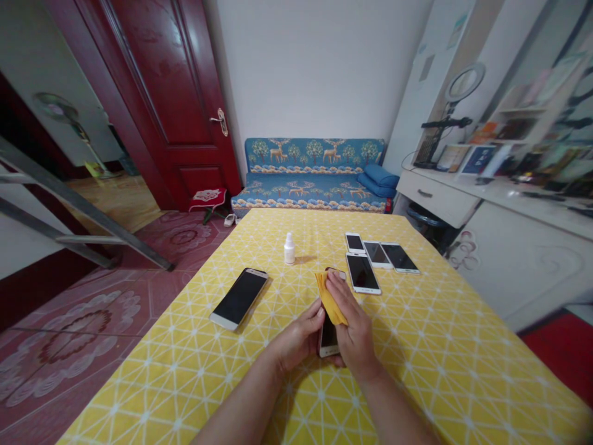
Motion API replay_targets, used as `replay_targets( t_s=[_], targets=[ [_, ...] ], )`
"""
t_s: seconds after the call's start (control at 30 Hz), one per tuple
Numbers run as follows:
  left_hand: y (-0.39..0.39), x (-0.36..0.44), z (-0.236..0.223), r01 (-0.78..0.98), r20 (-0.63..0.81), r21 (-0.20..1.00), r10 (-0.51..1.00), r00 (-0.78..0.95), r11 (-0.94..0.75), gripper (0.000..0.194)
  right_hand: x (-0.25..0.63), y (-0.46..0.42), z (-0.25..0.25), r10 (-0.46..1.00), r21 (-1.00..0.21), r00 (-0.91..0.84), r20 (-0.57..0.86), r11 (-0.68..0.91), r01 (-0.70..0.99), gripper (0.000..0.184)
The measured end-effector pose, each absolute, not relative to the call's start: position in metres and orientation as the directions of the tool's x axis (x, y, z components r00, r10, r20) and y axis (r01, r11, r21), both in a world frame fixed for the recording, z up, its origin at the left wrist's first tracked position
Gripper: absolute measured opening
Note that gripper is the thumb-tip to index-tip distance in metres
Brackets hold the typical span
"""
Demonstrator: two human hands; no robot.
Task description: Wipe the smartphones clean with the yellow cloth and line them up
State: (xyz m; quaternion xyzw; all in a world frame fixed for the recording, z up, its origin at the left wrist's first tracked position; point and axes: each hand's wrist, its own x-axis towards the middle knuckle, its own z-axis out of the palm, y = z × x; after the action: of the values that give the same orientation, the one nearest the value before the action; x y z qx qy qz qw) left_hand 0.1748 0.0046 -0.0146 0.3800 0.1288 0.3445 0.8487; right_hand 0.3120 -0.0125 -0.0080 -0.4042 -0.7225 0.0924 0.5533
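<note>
A smartphone [329,340] with a dark screen is gripped by my left hand [301,334], thumb along its left edge and fingertips showing beneath its lower right side. My right hand [354,327] presses a folded yellow cloth [328,303] onto the upper part of that screen, so much of the phone is hidden. Left of my hands, a larger phone [239,298] lies face up on the table. A small white bottle [289,250] stands upright beyond my hands. To the right lie several more phones, the nearest a white-framed one [364,273].
The table has a yellow patterned cloth [185,371]. Behind it is a blue sofa [306,179] with deer patterns. A cluttered white desk [519,210] with a ring light [464,82] stands right. A metal ladder [88,210] and a red door [171,93] are left.
</note>
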Motion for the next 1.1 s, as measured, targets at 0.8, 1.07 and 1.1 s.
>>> replay_targets(
  t_s=[0.8, 1.07, 1.1],
  targets=[
    [0.004, 0.164, -0.007, -0.283, -0.066, 0.737, 0.482, 0.874, 0.613, 0.052, 0.322, -0.01, -0.003, 0.766, -0.89, 0.454, 0.454, 0.372, 0.263, 0.034],
    [0.008, 0.163, -0.017, -0.241, -0.109, 0.737, 0.464, 0.879, 0.632, 0.051, 0.326, -0.01, 0.0, 0.697, -0.667, 0.139, 0.704, 0.581, 0.465, 0.03],
    [0.009, 0.163, -0.018, -0.247, -0.103, 0.733, 0.461, 0.881, 0.634, 0.052, 0.326, -0.01, 0.0, 0.684, -0.641, 0.11, 0.721, 0.598, 0.481, 0.03]
  ],
)
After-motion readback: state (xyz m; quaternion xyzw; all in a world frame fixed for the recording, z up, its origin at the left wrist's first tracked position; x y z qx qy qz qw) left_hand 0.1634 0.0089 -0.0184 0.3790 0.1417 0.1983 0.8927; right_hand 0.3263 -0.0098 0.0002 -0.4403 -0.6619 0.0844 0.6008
